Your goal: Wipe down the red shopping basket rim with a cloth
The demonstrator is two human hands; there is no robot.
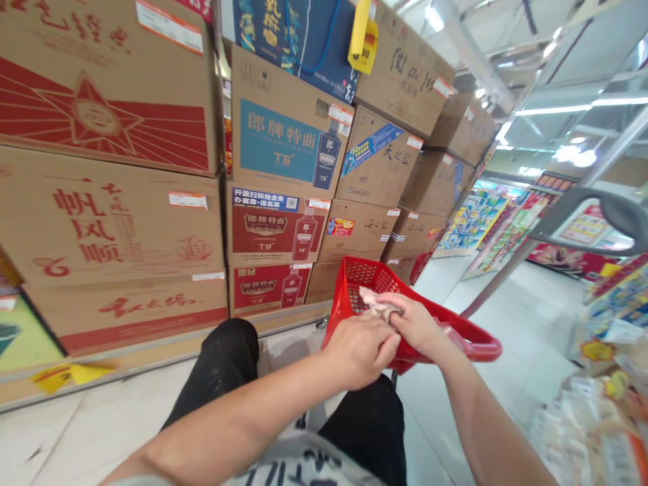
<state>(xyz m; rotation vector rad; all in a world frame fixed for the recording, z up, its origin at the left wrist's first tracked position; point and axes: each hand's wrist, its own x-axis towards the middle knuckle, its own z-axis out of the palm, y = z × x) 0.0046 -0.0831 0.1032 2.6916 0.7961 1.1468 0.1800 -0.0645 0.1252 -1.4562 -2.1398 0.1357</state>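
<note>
Both of my hands come together over a red plastic shopping basket (349,270), in front of my knees. A crumpled pale pink cloth (368,297) sticks out beyond the fingers. My left hand (362,347) is closed against it, fingers curled and partly hidden. Pressed close beside it, my right hand (412,324) is also closed on the cloth. Whether the bunched piece is fabric or thin paper is hard to tell. The basket has perforated walls, and some clear plastic shows by its right rim.
Stacked cardboard cartons (111,223) line the left and front. A grey loop handle (592,216) on a pole rises at the right of the basket. Packaged goods (597,425) stand at lower right, and store shelves (480,216) lie farther back beyond the tiled floor (430,432).
</note>
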